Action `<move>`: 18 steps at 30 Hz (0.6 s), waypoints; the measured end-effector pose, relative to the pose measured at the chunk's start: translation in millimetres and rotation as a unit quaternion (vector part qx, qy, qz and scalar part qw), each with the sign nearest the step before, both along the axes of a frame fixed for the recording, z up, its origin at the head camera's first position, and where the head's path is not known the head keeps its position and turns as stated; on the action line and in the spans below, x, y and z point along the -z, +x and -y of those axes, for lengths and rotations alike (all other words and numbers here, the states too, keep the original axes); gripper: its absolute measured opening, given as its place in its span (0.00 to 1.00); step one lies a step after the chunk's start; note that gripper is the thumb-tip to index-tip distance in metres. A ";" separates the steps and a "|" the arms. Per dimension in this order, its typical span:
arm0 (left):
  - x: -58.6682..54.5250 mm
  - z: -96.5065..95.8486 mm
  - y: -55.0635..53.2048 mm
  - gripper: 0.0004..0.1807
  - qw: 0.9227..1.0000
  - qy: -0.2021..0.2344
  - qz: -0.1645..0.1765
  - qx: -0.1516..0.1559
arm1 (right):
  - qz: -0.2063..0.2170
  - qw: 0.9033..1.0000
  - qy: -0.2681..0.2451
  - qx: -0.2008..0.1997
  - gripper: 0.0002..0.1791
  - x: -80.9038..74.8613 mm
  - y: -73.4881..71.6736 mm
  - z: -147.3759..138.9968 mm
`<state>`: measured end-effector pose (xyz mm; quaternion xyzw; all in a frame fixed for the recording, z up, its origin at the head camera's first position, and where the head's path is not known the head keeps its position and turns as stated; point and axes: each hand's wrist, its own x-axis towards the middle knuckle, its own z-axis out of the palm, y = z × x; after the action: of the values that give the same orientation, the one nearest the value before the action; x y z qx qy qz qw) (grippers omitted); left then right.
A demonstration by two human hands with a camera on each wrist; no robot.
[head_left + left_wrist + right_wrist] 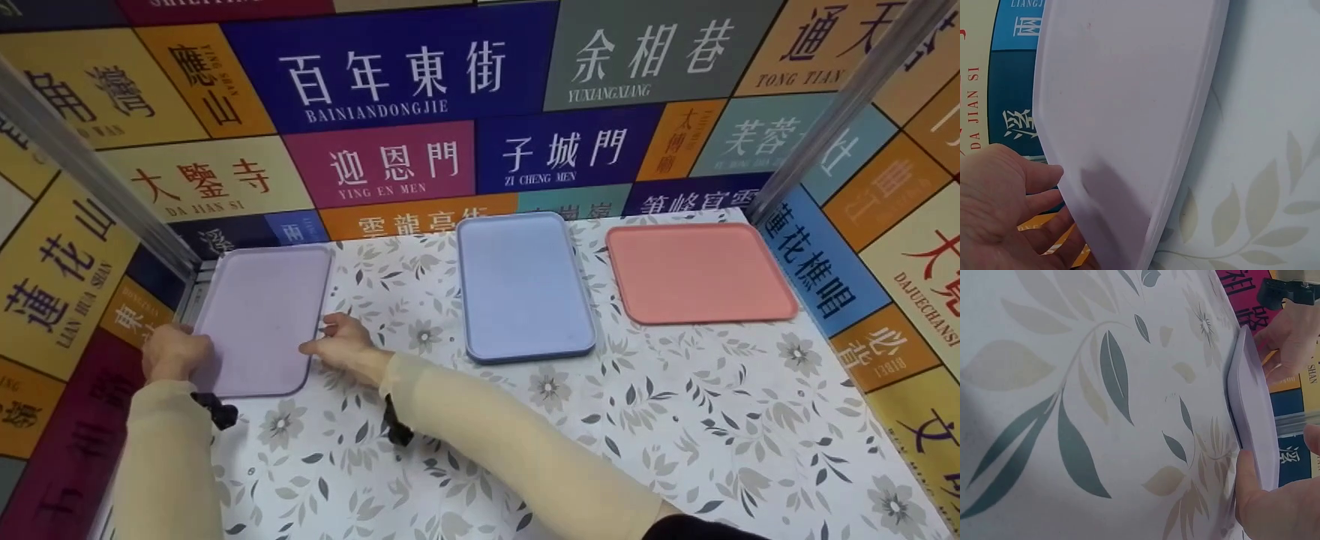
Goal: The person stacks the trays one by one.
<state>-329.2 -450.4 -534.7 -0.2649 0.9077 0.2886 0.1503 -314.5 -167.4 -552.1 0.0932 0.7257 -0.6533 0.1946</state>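
Observation:
A pale purple tray (pixel 266 322) lies at the left end of the flower-patterned table. My left hand (pixel 176 352) touches its left edge near the front corner. In the left wrist view, the thumb and fingers (pixel 1050 179) of that hand meet the tray's rim from outside, fairly straight. At the tray's right edge is my right hand (pixel 345 345), a fingertip touching the side. The right wrist view shows the right thumb (pixel 1248 467) against the tray's side wall, with another fingertip apart from it; the remaining fingers are out of sight.
A light blue tray (pixel 525 289), seemingly stacked on another, lies lengthwise at mid-table. A pink tray (pixel 701 274) lies crosswise at the right. Printed panels (pixel 390 67) wall the back and both sides, with a metal post (pixel 112 172) in the back left corner.

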 end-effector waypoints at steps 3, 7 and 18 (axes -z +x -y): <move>1.7 -0.7 0.5 0.39 1.000 0.001 -0.001 0.004 | -0.005 1.000 0.008 0.002 0.36 0.5 0.3 2.5; 1.2 0.0 0.9 0.37 1.000 -0.007 -0.002 0.024 | -0.024 0.999 0.038 0.003 0.35 2.3 1.0 6.5; -5.1 4.3 -0.1 0.36 0.999 0.029 0.012 0.038 | -0.050 0.998 0.024 0.008 0.40 10.7 2.0 6.0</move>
<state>-329.3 -454.8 -529.6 -0.2290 0.9065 0.3057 0.1800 -312.5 -173.4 -562.8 0.0711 0.7493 -0.6409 0.1510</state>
